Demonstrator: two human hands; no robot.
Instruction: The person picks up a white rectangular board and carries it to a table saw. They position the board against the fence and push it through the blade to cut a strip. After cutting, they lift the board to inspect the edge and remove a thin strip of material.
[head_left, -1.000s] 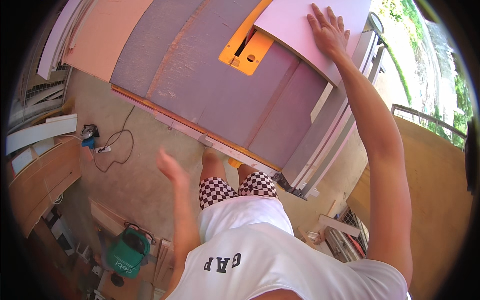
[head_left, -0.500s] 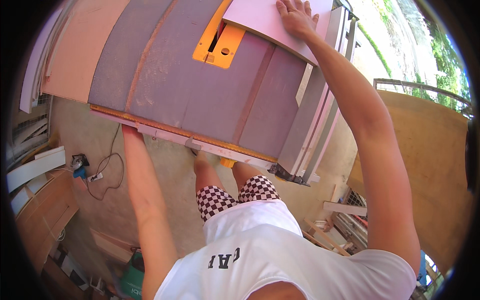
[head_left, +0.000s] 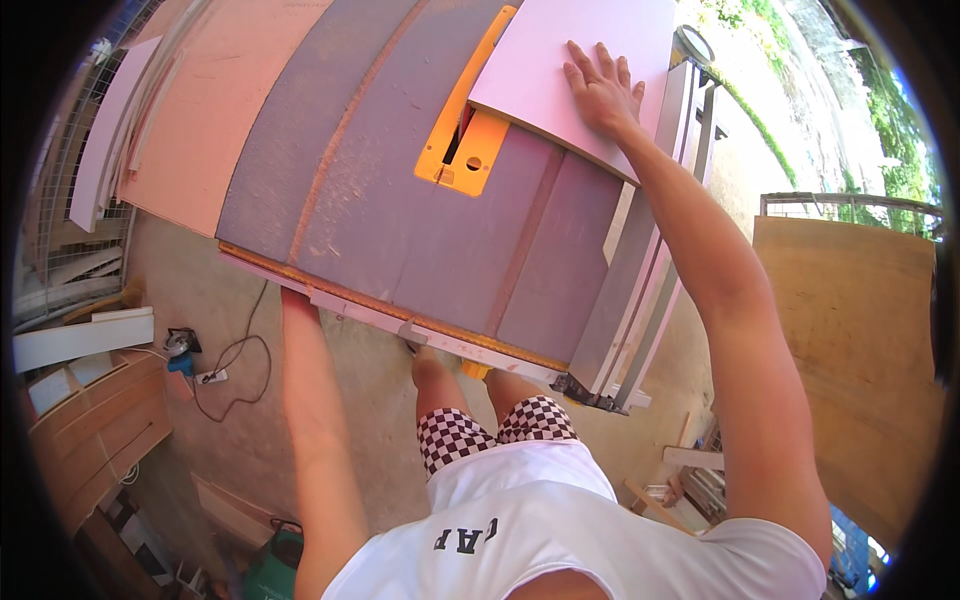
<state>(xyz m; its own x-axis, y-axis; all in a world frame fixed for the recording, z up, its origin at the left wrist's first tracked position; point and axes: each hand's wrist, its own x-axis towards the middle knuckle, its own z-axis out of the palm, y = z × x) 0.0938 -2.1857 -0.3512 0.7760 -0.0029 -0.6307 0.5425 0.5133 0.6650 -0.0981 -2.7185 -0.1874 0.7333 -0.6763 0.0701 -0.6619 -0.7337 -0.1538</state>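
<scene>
A pale, pinkish-white flat panel [head_left: 560, 75] lies on the grey top of a table saw [head_left: 400, 230], its near corner over part of the yellow insert plate [head_left: 463, 165]. My right hand [head_left: 606, 97] rests flat on this panel with fingers spread, close to the metal fence [head_left: 620, 300] on the right. In the insert's slot the blade is barely visible, partly hidden by the panel. My left forearm [head_left: 318, 420] reaches under the saw's front rail [head_left: 400, 325]. The rail hides my left hand's fingers, so what they touch cannot be seen.
A pinkish board [head_left: 215, 100] adjoins the saw top at left. On the floor lie a corded power tool [head_left: 180, 350] and its cable [head_left: 235, 400]. Wood pieces [head_left: 100, 420] are stacked at lower left, a green case [head_left: 275, 565] below. A large brown board [head_left: 850, 350] stands at right.
The whole view has shifted, so the saw and panel appear lower and slightly farther right. Relative to the saw, the panel and both arms show no clear movement.
</scene>
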